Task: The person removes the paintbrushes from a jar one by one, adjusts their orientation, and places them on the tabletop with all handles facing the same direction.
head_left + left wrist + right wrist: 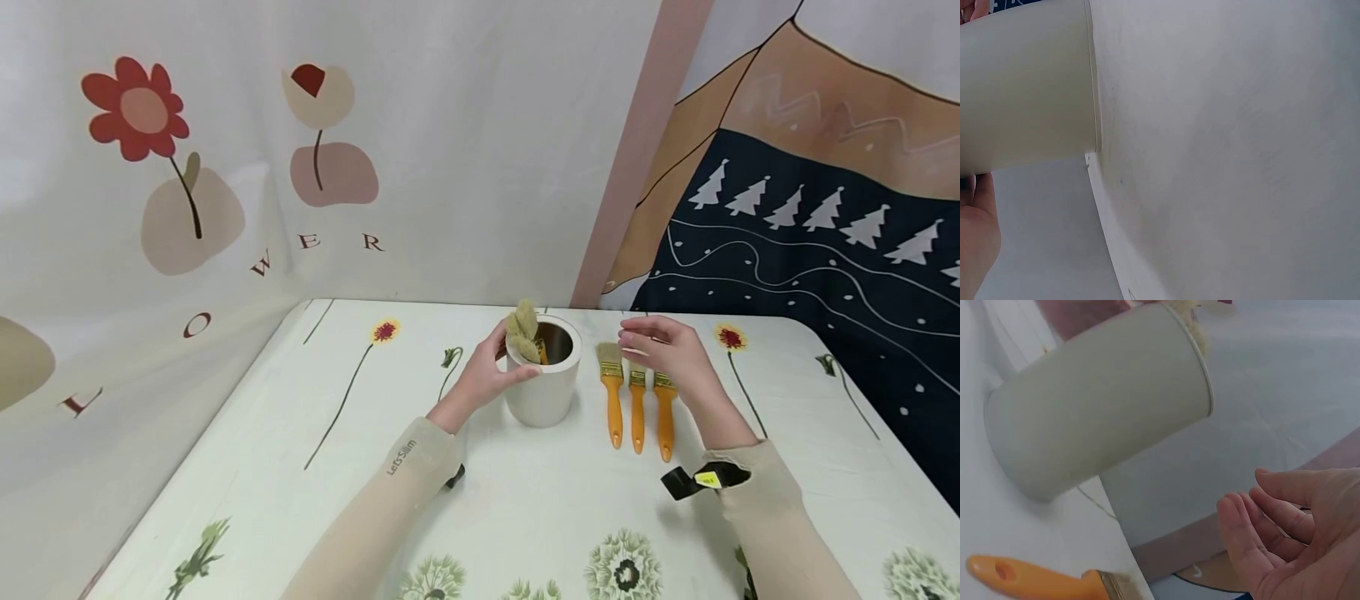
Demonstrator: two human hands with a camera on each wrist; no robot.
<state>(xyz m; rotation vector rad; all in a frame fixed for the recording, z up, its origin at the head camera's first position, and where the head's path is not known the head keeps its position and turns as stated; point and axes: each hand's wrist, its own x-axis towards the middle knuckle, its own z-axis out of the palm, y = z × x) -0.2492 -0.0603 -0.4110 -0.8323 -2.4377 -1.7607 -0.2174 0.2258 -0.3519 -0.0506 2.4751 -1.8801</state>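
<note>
A white cylindrical holder (543,392) stands upright on the table, with my left hand (491,371) gripping its left side near the rim. Pale bristle heads of paintbrushes (525,332) stick up inside it, leaning to the left; their handles are mostly hidden. To the right, three paintbrushes with orange handles (614,400) lie side by side on the cloth, bristles away from me. Over the bristle end of the two right ones is my right hand (667,350), fingers loosely bent and holding nothing. In the right wrist view that hand (1285,531) is apart from the holder (1104,400).
A white cloth (525,508) printed with flowers covers the table. Behind it hangs a pale curtain (465,167) with flower prints, and a dark panel with tree prints (810,233) hangs at the right. Wrist straps with black camera mounts (681,483) sit on my sleeves.
</note>
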